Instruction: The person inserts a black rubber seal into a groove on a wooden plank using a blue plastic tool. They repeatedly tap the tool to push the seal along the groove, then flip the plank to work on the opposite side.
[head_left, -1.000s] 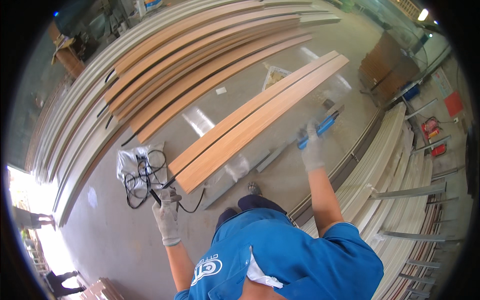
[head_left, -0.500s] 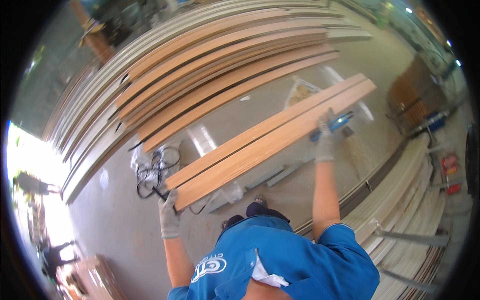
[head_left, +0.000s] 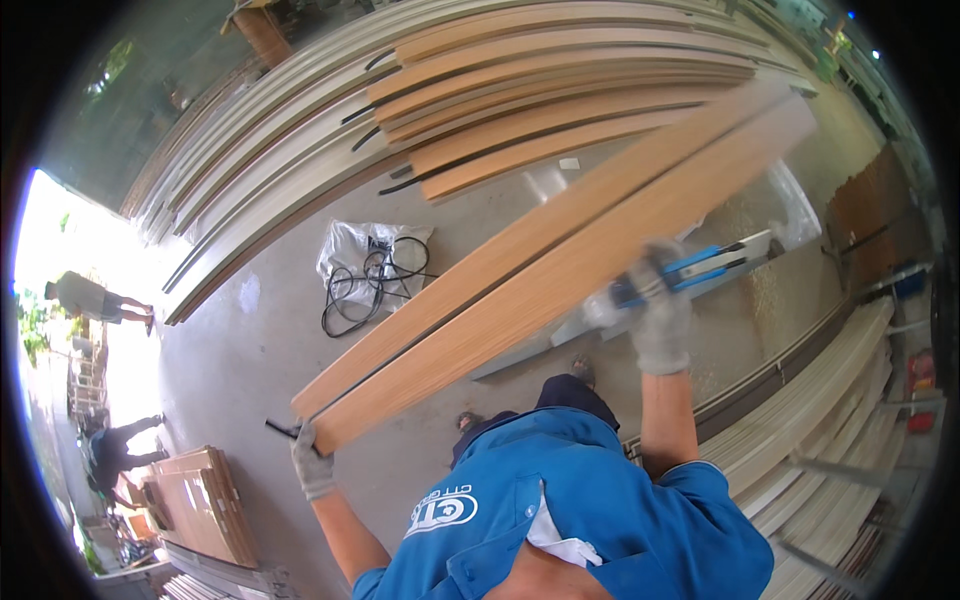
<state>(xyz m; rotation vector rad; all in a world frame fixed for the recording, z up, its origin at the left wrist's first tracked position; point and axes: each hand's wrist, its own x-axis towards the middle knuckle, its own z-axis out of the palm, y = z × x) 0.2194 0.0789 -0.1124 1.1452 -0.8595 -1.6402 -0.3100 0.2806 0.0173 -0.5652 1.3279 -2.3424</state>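
A long wood-grain board (head_left: 560, 265) with a dark groove along its length slants across in front of me, raised above the floor. My left hand (head_left: 314, 462), in a grey work glove, is closed around its near left end. Beside those fingers a short black strip (head_left: 282, 430) sticks out of the board's end. My right hand (head_left: 660, 315), also gloved and blurred, is closed around a blue-and-black handled tool (head_left: 705, 265) whose exact kind I cannot make out. Its fingertips lie against the board's right-hand edge.
Several wood-grain boards (head_left: 560, 75) and pale lengths (head_left: 250, 215) lie beyond. A plastic bag (head_left: 350, 245) with coiled black cord (head_left: 345, 300) rests on the floor. Racked pale profiles (head_left: 800, 430) stand at right. At left are a co-worker (head_left: 115, 450) bending by stacked brown panels (head_left: 205, 500) and another person (head_left: 90, 297).
The board has swung, its near end coming left and closer with my left hand. My right hand still has the blue tool. The whole view has shifted, showing more of the left side.
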